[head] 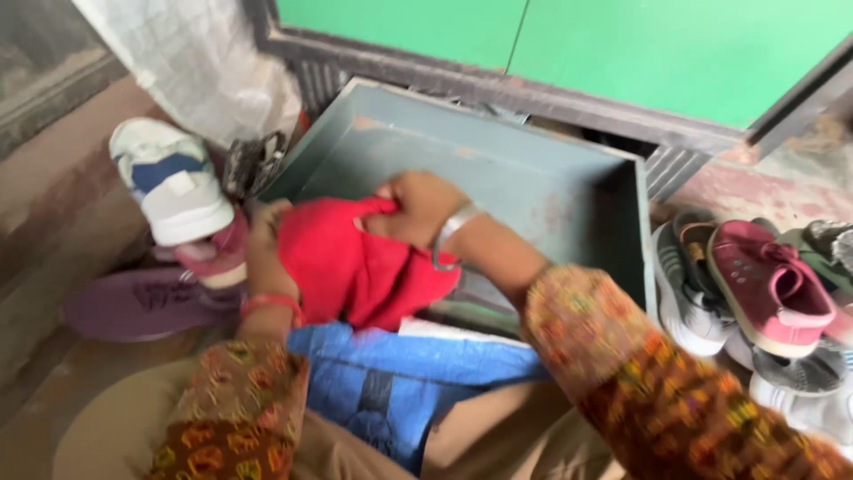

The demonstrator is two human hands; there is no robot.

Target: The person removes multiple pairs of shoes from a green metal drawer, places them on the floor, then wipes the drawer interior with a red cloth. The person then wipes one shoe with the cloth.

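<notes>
A: Holding what, right now?

B: Gripping the red cloth (355,267) with both hands. Right hand (413,209) pinching a fold at its top, fingers (391,191) curled tight on it. Left hand (267,244) clutching the cloth's other edge, fingers closed round the fabric too.

A: And sitting where?

B: Bunching up between the two sets of fingers, hanging over the near edge of the grey box (533,187). Not lying flat inside it, not fully clear of it either. Possibly just dipping past the rim, but blurring too much to say.

A: How far along, then?

B: Looking like a midway point: cloth in hand, not set down anywhere. Showing bare metal beyond the right fingertips, nothing else visible on that part of the box floor.

A: Anything below the fingers?

B: Blue cloth (400,373) spreading under the red one, towards the lap. Thin white edge peeking out between them, perhaps paper.

A: Packages, labels, signs?

B: Seeing no readable label or sign. White woven sack (195,62) hanging well above the left fingers. White and blue shoe (173,182) tilting just beside those fingers, purple sole (133,302) lying flat below it. Pink shoe (769,284) and grey shoe (684,293) crowding together well beyond the right wrist, past the box wall. Green doors (622,44) standing behind the box.
</notes>
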